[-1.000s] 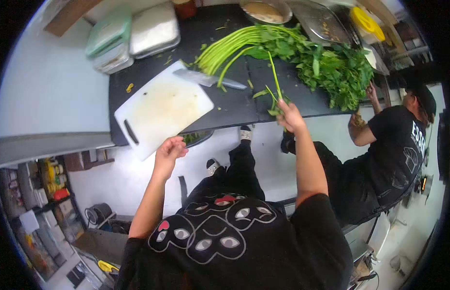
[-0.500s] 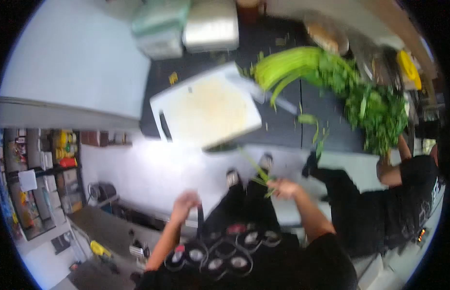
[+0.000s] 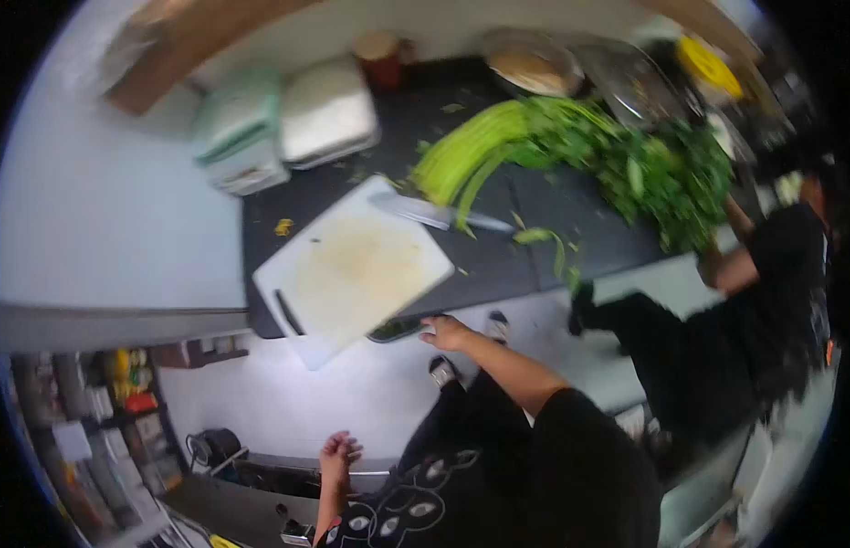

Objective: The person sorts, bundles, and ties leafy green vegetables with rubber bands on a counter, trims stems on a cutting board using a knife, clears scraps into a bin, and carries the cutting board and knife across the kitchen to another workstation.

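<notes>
My right hand (image 3: 448,333) reaches to the table's front edge, its fingertips close by the rim of a dark container (image 3: 396,331) with green bits in it. Its fingers are stretched out and no stalks show in them. Over the floor, lower left, hangs my left hand (image 3: 339,449), empty, its fingers loosely bent and apart. The white cutting board (image 3: 361,265) lies askew and juts past the table edge. A knife (image 3: 434,212) rests across its far corner, beside a big bunch of celery (image 3: 484,146) with leafy tops to the right.
On the dark table (image 3: 571,196) stand two lidded tubs (image 3: 329,110) at the back left, a reddish-brown cup (image 3: 379,64) and a round bowl (image 3: 535,68). Loose celery scraps (image 3: 544,239) lie near the front edge. A co-worker in black (image 3: 763,274) stands at the right by the leaves.
My right hand has moved forward to the container at the table edge; the green stalks it held no longer show. My left hand has dropped lower. The view has shifted.
</notes>
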Available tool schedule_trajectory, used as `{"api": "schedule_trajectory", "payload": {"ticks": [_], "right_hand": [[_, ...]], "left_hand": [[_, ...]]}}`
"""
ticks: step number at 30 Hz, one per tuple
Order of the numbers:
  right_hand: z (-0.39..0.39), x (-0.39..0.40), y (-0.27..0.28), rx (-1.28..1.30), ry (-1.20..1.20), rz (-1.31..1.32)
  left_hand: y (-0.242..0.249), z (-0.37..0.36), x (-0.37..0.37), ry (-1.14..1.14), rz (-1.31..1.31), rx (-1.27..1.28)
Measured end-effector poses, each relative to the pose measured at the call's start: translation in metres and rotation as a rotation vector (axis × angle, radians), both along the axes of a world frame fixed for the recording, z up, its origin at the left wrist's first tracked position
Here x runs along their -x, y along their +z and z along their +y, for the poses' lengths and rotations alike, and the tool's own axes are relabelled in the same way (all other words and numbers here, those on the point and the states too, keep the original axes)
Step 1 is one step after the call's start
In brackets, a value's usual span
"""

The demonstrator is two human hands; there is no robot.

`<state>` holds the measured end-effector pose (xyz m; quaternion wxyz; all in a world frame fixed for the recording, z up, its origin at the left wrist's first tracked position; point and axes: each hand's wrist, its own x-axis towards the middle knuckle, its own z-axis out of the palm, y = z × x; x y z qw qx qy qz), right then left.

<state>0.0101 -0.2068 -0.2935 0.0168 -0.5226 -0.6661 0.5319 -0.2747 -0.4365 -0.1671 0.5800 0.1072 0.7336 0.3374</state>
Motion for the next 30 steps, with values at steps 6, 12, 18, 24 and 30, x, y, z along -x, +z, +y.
{"api": "schedule_trajectory", "payload": {"ticks": [6, 12, 18, 24, 30], "right_hand": [[-0.043, -0.134, 0.119, -0.925, -0.696, -0.212], [0.029, -0.172, 0.088, -0.765, -1.075, -0.670], [0.031, -0.173, 0.079, -0.972, -0.802, -0.560], [0.037, -0.176, 0.076, -0.916, -0.678, -0.511], [-0.009, -0.146, 0.093, -0.181, -0.676, 0.041]], "left_hand": [[-0.042, 0.045, -0.008, -0.061, -0.103, 0.025], [-0.039, 0.095, -0.042, -0.246, -0.083, -0.004], [-0.030, 0.099, -0.042, -0.293, -0.032, 0.046], [-0.037, 0.082, -0.032, -0.250, -0.013, 0.079], [-0.059, 0.032, -0.006, -0.110, -0.057, 0.102]]}}
